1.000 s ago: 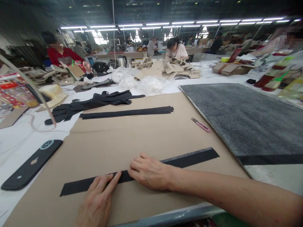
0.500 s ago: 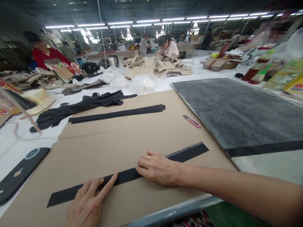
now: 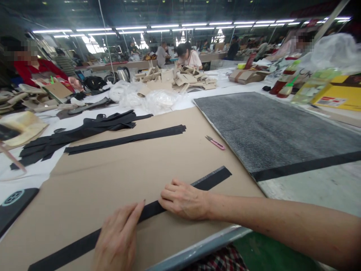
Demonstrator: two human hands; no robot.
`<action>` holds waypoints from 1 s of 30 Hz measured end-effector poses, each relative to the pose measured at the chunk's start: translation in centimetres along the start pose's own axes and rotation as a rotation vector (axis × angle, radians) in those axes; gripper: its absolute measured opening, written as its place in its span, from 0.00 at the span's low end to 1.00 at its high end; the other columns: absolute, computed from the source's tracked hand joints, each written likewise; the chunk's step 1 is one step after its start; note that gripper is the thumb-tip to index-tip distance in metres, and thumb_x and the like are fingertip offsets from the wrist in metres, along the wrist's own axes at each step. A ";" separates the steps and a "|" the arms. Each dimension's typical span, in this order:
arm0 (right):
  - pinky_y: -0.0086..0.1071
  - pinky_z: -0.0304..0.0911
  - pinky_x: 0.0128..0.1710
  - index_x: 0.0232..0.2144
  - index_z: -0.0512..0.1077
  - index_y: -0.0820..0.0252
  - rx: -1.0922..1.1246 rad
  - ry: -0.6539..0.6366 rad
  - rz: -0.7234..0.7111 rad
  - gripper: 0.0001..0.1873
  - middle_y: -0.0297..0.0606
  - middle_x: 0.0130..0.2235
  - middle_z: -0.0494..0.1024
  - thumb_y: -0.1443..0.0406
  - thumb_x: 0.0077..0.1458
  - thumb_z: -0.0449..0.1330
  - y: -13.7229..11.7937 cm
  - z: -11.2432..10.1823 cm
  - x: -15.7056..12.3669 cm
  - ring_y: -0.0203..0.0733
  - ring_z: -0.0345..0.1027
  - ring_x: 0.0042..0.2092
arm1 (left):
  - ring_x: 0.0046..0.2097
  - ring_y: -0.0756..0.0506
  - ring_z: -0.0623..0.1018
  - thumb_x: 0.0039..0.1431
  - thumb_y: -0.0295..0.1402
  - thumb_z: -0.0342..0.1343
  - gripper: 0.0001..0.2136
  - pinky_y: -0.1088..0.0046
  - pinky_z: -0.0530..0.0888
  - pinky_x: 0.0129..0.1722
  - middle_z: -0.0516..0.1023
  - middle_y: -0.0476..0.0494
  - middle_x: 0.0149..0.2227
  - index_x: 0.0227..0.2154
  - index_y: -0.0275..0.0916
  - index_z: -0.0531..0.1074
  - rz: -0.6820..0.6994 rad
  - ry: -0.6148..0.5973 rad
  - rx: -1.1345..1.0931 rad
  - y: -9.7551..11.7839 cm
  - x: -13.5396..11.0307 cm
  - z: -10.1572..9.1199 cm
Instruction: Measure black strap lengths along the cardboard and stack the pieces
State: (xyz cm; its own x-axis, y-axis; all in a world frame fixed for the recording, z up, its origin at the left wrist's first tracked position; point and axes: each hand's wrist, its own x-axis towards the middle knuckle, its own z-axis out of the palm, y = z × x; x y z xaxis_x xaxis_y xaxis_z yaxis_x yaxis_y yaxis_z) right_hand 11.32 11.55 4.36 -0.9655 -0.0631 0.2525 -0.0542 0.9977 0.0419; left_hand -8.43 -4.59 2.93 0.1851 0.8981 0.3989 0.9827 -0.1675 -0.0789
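Note:
A long black strip (image 3: 210,178) lies slanted across the brown cardboard sheet (image 3: 132,165) near the table's front edge. My right hand (image 3: 184,199) rests on its middle, fingers curled down and pressed on the strip. My left hand (image 3: 120,237) lies flat on the strip further left, fingers stretched out with the index finger pointing along it. Neither hand lifts the strip.
A second black strip (image 3: 124,139) lies further back, beside a heap of black strips (image 3: 76,133). Pink snips (image 3: 216,143) lie by a grey felt mat (image 3: 270,128). A black device (image 3: 12,205) sits at left. Other people work at the far tables.
The view has swung right, so everything slid left in frame. My left hand moved along the strip, closer to my right hand. My right hand stays pressed on the strip.

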 end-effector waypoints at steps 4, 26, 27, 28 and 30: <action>0.35 0.51 0.36 0.32 0.65 0.63 -0.004 0.023 -0.005 0.09 0.37 0.35 0.66 0.69 0.64 0.47 0.0 0.4 0.2 0.39 0.57 0.36 | 0.44 0.46 0.72 0.56 0.20 0.40 0.21 0.70 0.69 0.46 0.73 0.42 0.42 0.51 0.35 0.64 0.005 0.080 -0.096 3.2 2.5 1.9; 0.35 0.49 0.36 0.33 0.67 0.62 -0.044 -0.023 0.005 0.10 0.37 0.35 0.66 0.69 0.64 0.48 2.3 -1.0 -5.1 0.40 0.57 0.37 | 0.37 0.47 0.69 0.53 0.16 0.44 0.35 0.70 0.69 0.41 0.69 0.47 0.37 0.64 0.47 0.48 0.100 -0.145 0.080 3.1 2.4 2.4; 0.35 0.49 0.36 0.33 0.67 0.62 -0.050 -0.024 0.008 0.10 0.37 0.34 0.66 0.69 0.64 0.48 2.4 -1.1 -5.4 0.39 0.57 0.37 | 0.37 0.47 0.69 0.53 0.16 0.44 0.36 0.70 0.69 0.41 0.69 0.47 0.36 0.64 0.48 0.46 0.103 -0.148 0.085 3.1 2.6 2.4; 0.35 0.49 0.36 0.33 0.67 0.62 -0.057 -0.022 0.014 0.10 0.37 0.34 0.66 0.69 0.64 0.48 2.5 -1.2 -5.7 0.39 0.57 0.37 | 0.37 0.47 0.69 0.53 0.16 0.44 0.37 0.70 0.69 0.40 0.69 0.47 0.36 0.64 0.49 0.45 0.104 -0.151 0.088 3.1 2.7 2.4; 0.35 0.50 0.37 0.34 0.67 0.62 -0.068 -0.019 0.026 0.10 0.37 0.34 0.66 0.70 0.64 0.47 2.7 -1.5 -6.3 0.39 0.57 0.37 | 0.36 0.47 0.69 0.52 0.16 0.44 0.38 0.70 0.69 0.40 0.69 0.47 0.35 0.64 0.49 0.44 0.110 -0.157 0.089 3.1 2.8 2.4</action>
State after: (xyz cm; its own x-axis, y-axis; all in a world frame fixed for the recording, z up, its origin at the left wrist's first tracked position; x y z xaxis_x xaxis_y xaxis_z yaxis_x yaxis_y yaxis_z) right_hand 17.64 14.58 4.30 -0.9712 -0.0357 0.2356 -0.0121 0.9948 0.1011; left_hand -4.89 -1.61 1.56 0.2815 0.9300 0.2363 0.9511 -0.2378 -0.1973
